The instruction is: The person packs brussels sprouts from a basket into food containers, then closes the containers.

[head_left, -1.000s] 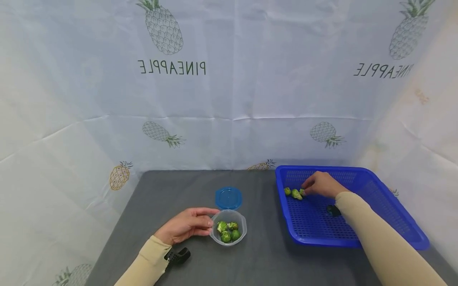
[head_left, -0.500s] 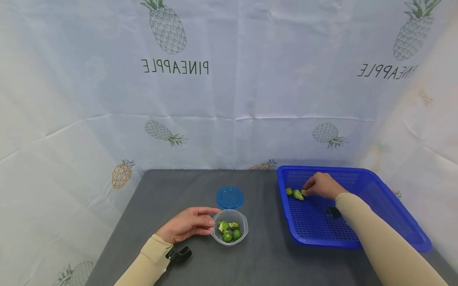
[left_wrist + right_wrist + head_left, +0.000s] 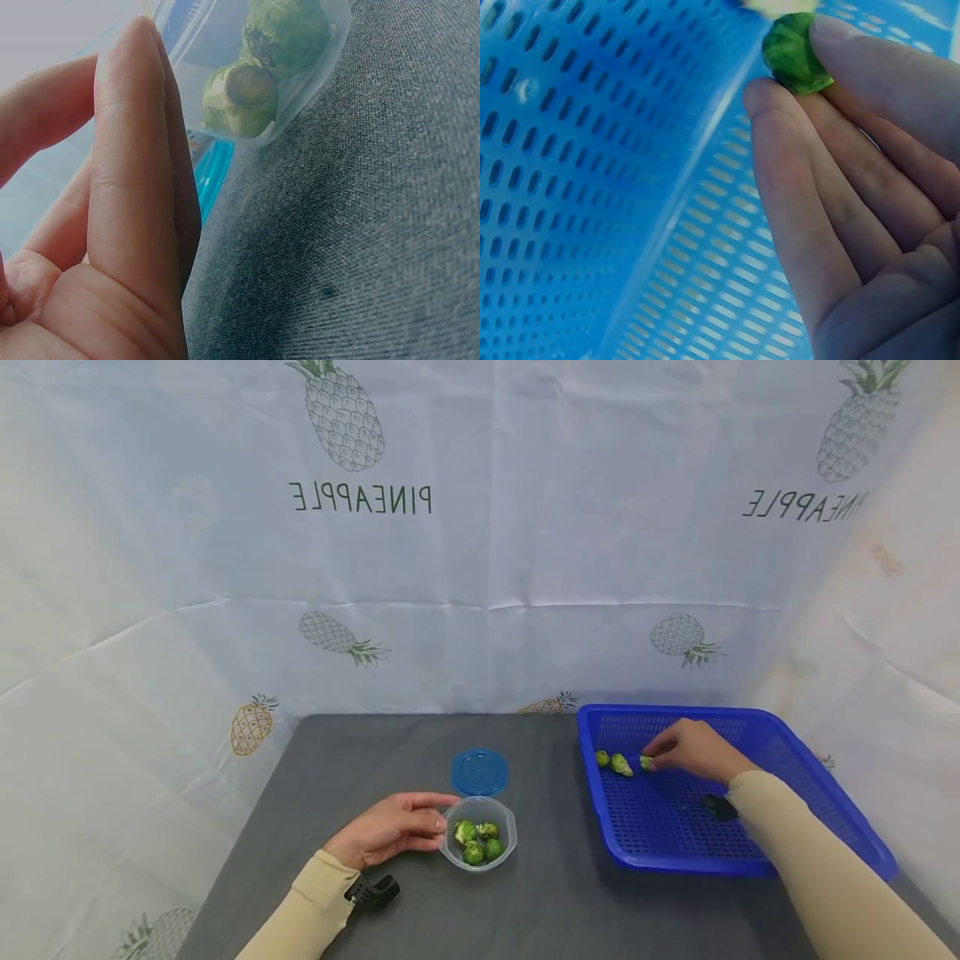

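In the head view my right hand is inside the blue basket and pinches a Brussels sprout. The right wrist view has this green sprout between thumb and fingertips. Two more sprouts lie by the basket's left wall. My left hand has its fingertips at the left rim of a clear plastic container, which holds several Brussels sprouts. Up close in the left wrist view, the fingers look fairly straight beside the container's wall.
A blue lid lies flat just behind the container. The blue perforated basket takes up the right side of the grey tabletop. White cloth printed with pineapples hangs behind and along the sides.
My right hand has moved a little to the right with its sprout, away from the other two in the basket. The left hand stays at the container.
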`<state>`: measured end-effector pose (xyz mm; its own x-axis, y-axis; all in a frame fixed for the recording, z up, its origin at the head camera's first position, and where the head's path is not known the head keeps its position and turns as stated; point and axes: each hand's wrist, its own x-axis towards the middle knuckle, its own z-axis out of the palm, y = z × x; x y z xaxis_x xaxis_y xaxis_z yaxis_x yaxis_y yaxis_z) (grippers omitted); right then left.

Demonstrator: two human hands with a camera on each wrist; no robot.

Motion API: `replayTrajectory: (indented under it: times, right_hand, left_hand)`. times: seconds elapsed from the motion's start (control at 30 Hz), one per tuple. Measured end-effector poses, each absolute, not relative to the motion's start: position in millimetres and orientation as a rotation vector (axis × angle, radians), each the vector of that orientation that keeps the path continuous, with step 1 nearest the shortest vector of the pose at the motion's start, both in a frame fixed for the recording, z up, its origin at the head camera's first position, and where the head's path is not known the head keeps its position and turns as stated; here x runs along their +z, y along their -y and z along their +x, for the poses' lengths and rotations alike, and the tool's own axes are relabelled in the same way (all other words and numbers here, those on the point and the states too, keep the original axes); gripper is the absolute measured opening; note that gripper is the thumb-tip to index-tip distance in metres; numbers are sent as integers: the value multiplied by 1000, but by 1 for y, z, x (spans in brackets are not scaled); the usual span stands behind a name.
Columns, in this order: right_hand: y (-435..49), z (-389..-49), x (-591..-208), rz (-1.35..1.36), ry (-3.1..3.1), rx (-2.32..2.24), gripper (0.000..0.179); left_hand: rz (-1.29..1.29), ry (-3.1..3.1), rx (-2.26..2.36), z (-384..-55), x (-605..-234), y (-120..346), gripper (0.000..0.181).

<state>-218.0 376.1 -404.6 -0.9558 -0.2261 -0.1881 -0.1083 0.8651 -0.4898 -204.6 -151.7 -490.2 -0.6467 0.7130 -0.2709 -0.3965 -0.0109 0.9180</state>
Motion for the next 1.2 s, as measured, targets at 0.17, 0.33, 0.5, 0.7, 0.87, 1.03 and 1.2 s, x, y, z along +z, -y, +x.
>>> replayTrajectory:
  times: [0.17, 0.33, 0.5, 0.7, 0.87, 1.03, 1.2]
  right_hand:
    - [-370, -203, -391, -276, -2805, -732, 28]
    - [-356, -186, -377, -292, -2797, -800, 29]
    - [-330, -170, -361, -329, -2802, -869, 29]
    - [-288, -163, -352, -407, -2777, -921, 22]
    - [-249, -165, -355, -485, -2741, -960, 21]
    - [-212, -167, -362, -603, -2693, -998, 20]
    - [-182, -168, -371, -665, -2661, -1007, 18]
  left_hand:
    - [347, -1471, 1769, -204, -491, 155, 63]
    - [345, -1470, 1770, -204, -490, 159, 64]
    - [347, -1482, 1760, -205, -489, 159, 63]
    - [327, -1514, 1753, -206, -487, 155, 61]
    - [315, -1502, 1756, -206, -486, 154, 62]
    - [323, -1503, 1755, -206, -486, 154, 62]
    - [321, -1502, 1755, -206, -487, 152, 63]
